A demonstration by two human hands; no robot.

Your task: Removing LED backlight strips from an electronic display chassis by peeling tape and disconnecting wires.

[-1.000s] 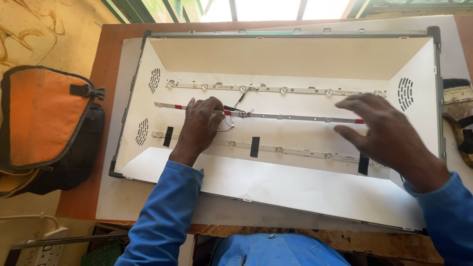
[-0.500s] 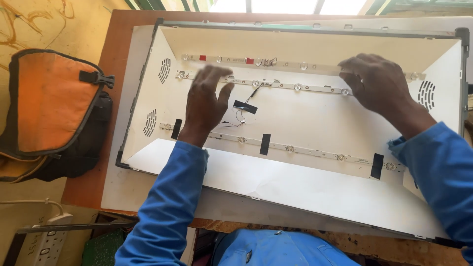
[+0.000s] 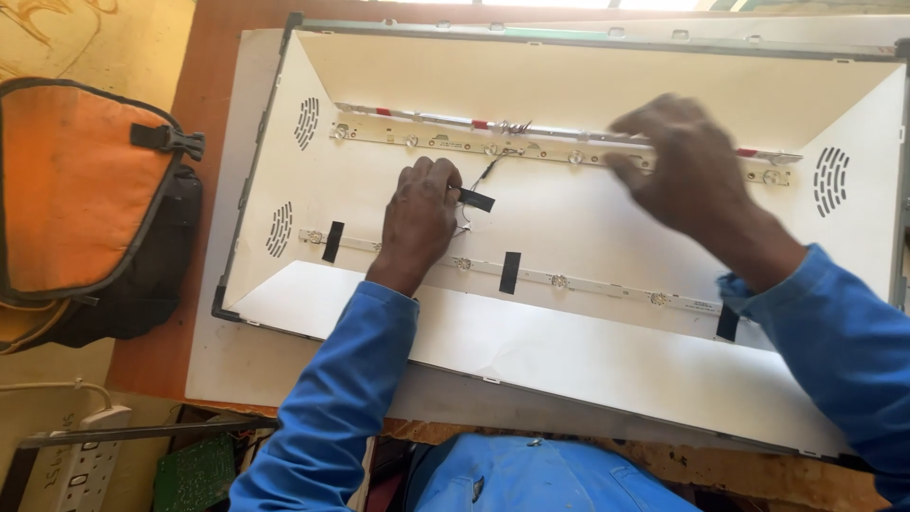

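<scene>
Thin white LED strip (image 3: 569,136), red-marked, flat along open white panel tray (image 3: 588,85).

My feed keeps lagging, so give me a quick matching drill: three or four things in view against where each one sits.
1. left hand
2. right hand
3. orange bag
4. power strip

a. floor, bottom left corner
b. on the upper light strip
c. panel's middle, by a black tape piece
d. left of the open panel

Pairs: 1-c, 2-b, 3-d, 4-a
</scene>
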